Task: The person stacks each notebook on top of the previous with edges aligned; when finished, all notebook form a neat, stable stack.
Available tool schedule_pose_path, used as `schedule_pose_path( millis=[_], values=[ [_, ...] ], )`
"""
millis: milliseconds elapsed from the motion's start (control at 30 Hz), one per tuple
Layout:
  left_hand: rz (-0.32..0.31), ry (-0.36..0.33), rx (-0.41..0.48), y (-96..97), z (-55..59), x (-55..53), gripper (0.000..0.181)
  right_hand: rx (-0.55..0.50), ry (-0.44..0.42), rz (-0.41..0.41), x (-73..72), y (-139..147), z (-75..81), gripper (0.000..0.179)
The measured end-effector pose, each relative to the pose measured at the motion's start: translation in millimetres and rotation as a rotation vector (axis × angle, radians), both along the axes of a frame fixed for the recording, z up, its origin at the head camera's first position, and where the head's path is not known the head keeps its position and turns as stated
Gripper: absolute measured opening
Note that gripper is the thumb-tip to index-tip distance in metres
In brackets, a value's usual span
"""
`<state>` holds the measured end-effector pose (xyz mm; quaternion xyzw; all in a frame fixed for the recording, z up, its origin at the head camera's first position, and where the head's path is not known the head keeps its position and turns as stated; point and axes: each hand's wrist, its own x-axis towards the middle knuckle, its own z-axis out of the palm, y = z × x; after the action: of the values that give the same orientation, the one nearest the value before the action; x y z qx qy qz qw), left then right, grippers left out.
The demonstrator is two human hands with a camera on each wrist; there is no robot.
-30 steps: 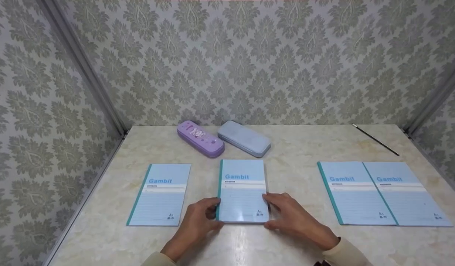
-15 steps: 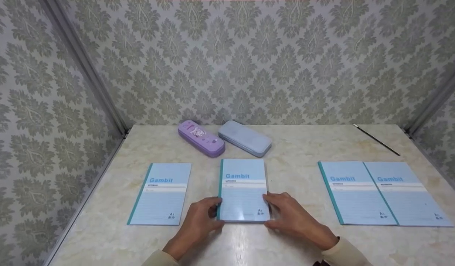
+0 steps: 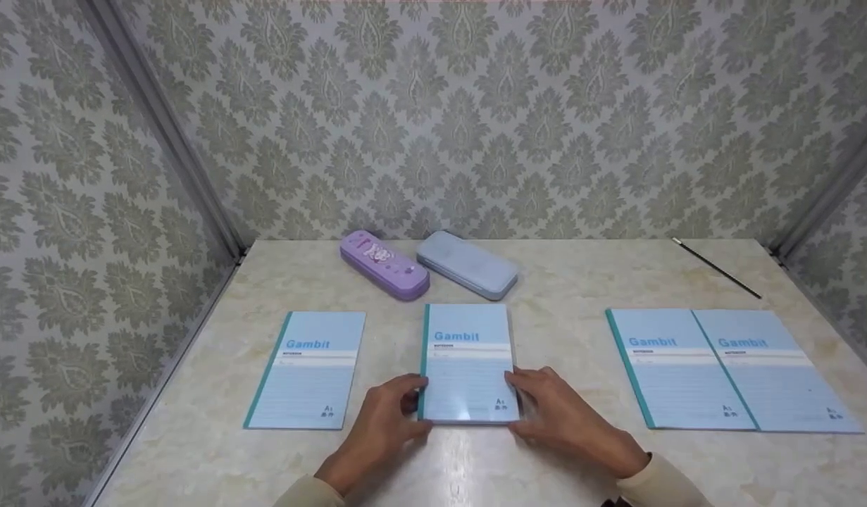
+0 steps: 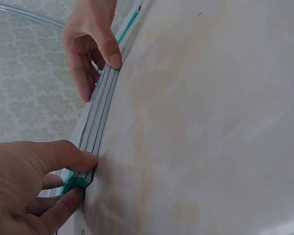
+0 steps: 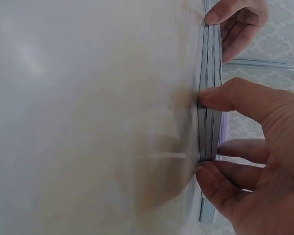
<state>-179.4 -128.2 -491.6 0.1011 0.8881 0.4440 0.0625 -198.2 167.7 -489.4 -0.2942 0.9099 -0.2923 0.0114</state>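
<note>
A stack of several light blue notebooks (image 3: 468, 359) lies on the table in front of me, "Gambit" on the top cover and green spines to the left. At its near left corner my left hand (image 3: 382, 415) grips it, thumb on the front edge and fingers along the spine. My right hand (image 3: 570, 419) holds the near right corner in the same way. In the wrist views the page edges of the stack (image 4: 99, 115) show as layers lying flush, with the thumbs pressed on them. A single notebook (image 3: 306, 370) lies to the left of the left hand.
Two more notebooks (image 3: 687, 366) lie side by side at the right. Behind the stack are a purple pencil case (image 3: 385, 264) and a grey-blue case (image 3: 467, 264). A thin black pencil (image 3: 718, 269) lies at the back right. Patterned walls (image 3: 461, 127) enclose the table (image 3: 215, 352).
The notebook stack has shifted slightly to the right, and both hands have moved along with it. The other things lie as before.
</note>
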Motion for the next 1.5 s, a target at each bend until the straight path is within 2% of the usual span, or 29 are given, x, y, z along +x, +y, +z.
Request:
schedule_pose_path(
  millis=[300,533,833,1033,1167,1267,1500],
  values=[
    [-0.021,0.052,-0.026,19.6,-2.3,-5.2,0.061,0.008,-0.091,-0.073,-0.2,17,3.0,0.071],
    [-0.043,0.123,-0.016,41.5,-5.2,-9.9,0.058,0.036,-0.086,-0.086,-2.4,40,3.6,0.071],
    [-0.073,0.140,-0.011,66.5,-6.2,-14.2,0.055,0.037,-0.127,-0.134,-1.7,67,3.4,0.074],
    [-0.065,0.108,-0.011,80.3,-5.5,-17.8,0.056,0.048,-0.234,-0.208,-3.3,76,5.7,0.076],
    [-0.061,0.107,-0.007,85.6,-5.6,-18.9,0.056,0.037,-0.275,-0.229,-4.7,80,6.2,0.078],
    [-0.068,0.111,0.008,86.2,-5.5,-19.1,0.055,0.026,-0.300,-0.236,-5.5,82,7.1,0.079],
    [-0.078,0.060,0.089,78.7,-1.9,-18.4,0.056,0.013,-0.338,-0.244,-6.9,82,11.7,0.086]
  ],
)
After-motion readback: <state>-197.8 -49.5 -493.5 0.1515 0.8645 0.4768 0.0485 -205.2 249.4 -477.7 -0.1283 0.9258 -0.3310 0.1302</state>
